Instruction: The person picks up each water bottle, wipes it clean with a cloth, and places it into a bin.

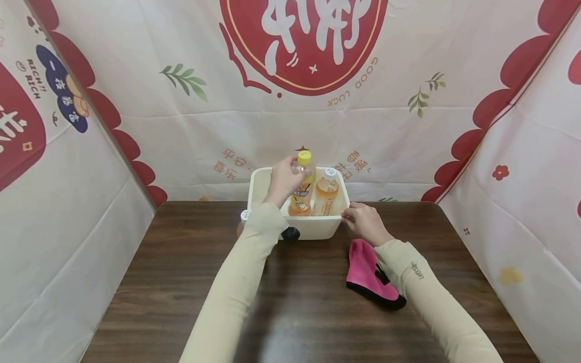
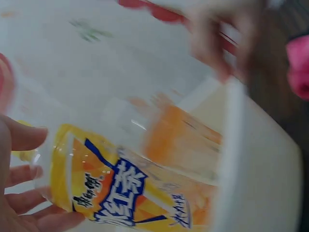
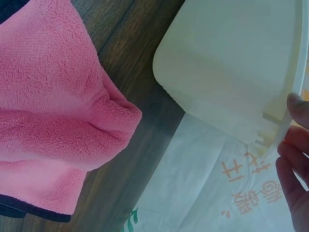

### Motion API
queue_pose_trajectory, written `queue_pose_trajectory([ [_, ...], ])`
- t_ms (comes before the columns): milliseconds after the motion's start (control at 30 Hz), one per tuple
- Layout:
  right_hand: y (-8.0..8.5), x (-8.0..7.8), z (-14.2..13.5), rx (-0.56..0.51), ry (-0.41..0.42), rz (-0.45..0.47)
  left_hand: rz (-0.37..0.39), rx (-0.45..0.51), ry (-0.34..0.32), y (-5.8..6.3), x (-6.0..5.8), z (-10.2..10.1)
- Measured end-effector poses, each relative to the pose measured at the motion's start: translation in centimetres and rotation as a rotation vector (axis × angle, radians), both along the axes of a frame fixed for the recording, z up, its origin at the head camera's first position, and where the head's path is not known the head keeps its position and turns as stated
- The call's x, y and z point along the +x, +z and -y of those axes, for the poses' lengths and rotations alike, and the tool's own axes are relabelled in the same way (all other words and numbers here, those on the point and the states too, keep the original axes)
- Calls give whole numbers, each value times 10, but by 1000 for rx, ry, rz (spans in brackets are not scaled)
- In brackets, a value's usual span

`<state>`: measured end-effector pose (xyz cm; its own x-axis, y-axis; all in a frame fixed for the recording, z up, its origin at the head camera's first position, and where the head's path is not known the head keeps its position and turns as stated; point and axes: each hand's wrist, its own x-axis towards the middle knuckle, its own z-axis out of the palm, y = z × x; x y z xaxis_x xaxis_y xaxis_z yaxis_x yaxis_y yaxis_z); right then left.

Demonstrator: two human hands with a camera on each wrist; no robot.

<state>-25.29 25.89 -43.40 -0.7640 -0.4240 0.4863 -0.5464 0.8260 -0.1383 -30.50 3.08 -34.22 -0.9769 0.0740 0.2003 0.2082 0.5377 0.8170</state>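
Near the centre of the head view, the left hand (image 1: pixel 283 180) curls thumb and fingers round the neck and shoulder of a clear plastic bottle with a yellow cap and yellow-orange label (image 1: pixel 302 194), its base inside a white, round-cornered plastic bin (image 1: pixel 317 230). Right of centre, the right hand (image 1: pixel 366 222) pinches the bin's rim at its near right corner.

The bottle looks smooth, so it could slip; its thin wall would probably dent under a hard squeeze. How full it is I cannot tell, but any liquid would weigh it low, making the shoulder just below the cap a sensible hold. The bin seems light and stiff, best steadied by its rim.

Beside that bottle stands a white-capped bottle of amber drink (image 1: pixel 326 196). A soft pink cloth with black edging (image 1: pixel 367 272) lies lower right on the dark wood-grain worktop (image 1: pixel 181 282).
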Motion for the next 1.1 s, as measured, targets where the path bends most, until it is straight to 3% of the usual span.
queue_pose_trajectory([
  [200, -1, 0, 3, -3, -3, 3, 36, -8, 39, -38, -8, -4],
  [433, 1, 2, 4, 1, -6, -3, 71, 3, 66, -60, -13, -7],
  [733, 2, 3, 2, 3, -9, -6, 90, 8, 63, -68, -14, -11],
  [1100, 2, 3, 2, 4, -15, -9, 122, -9, 82, -65, -11, -11],
])
